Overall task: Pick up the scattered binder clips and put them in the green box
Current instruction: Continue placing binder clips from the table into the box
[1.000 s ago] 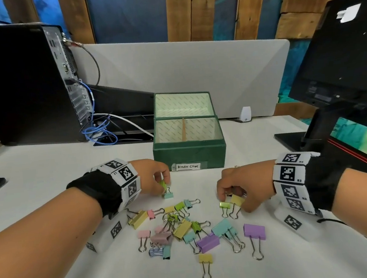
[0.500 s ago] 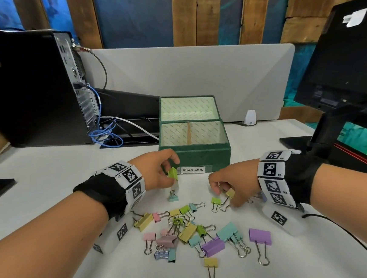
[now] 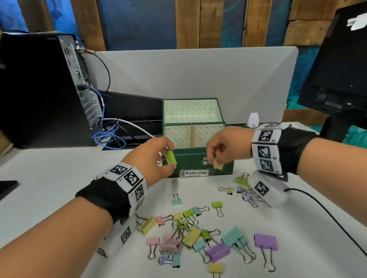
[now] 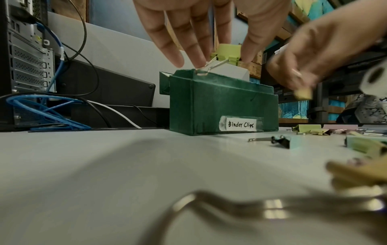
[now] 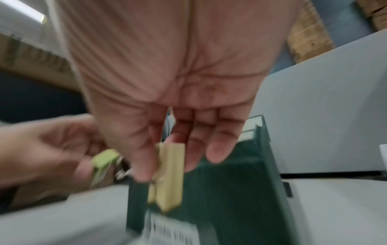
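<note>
Pinching a green clip (image 3: 170, 158), the left hand (image 3: 155, 161) hovered at the box (image 3: 191, 160) rim; the right hand (image 3: 223, 148) pinched a yellow clip (image 3: 219, 166), both poised to drop.

— What sort of place is this?
— An office desk. A black computer tower (image 3: 29, 90) stands at the left with blue network cables (image 3: 108, 136) trailing from its back.
— Anything else?
— A monitor (image 3: 347, 69) on the right, a grey desk divider (image 3: 195, 82) behind, and a green box labelled "Binder Clips" (image 3: 195, 172) on the white tabletop (image 3: 49, 184).
</note>
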